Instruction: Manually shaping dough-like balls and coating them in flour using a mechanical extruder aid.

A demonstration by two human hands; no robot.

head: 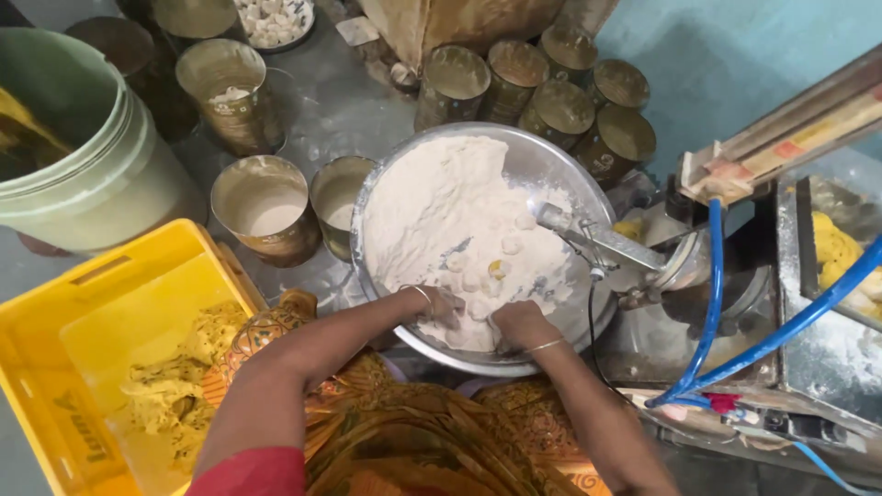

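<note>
Seemingly working by feel, both hands sink into the flour (441, 211) heaped in a steel bowl (542, 161), placed close before the seated person. Left hand (439, 306) and right hand (517, 323) rest side by side at the near rim, fingers buried, so their spread cannot be told. Roughly eight small dough lumps (501, 268) dot the flour; about ten tins (262, 207) ring the bowl; one yellow crate (55, 367) sits nearby.

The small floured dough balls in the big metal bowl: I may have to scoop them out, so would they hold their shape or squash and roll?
The dough balls look soft, so they would probably dent under a firm pinch. Being rounded, they might roll on bare metal, but the flour should bed them. The flour coating likely keeps them from sticking to fingers.
</note>
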